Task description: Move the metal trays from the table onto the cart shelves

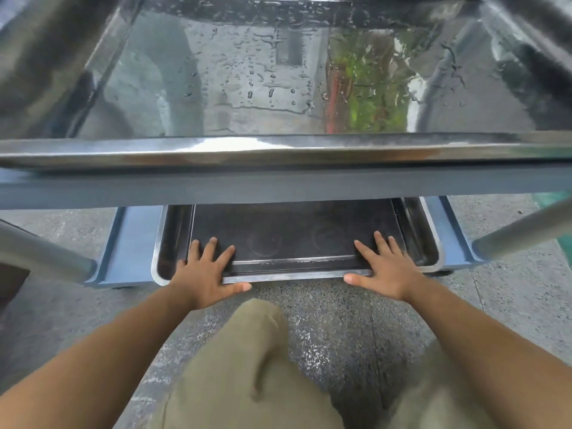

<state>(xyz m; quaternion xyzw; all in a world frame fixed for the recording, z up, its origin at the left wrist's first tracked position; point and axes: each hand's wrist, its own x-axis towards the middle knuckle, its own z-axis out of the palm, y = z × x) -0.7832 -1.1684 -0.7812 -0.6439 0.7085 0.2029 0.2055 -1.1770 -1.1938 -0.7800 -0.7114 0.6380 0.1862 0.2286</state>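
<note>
Left hand (202, 270), right hand (387, 270) press shallow tray (291, 233) nested in deeper tray (418, 236).

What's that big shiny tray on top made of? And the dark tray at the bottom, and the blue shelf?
Top tray: looks like polished metal, probably stainless steel; it mirrors things and water beads on it.
Bottom tray: also metal, duller and darker inside, with a bright rolled rim.
Blue shelf: smooth, matt blue-grey, maybe painted metal or plastic; the look leaves that open.
</note>
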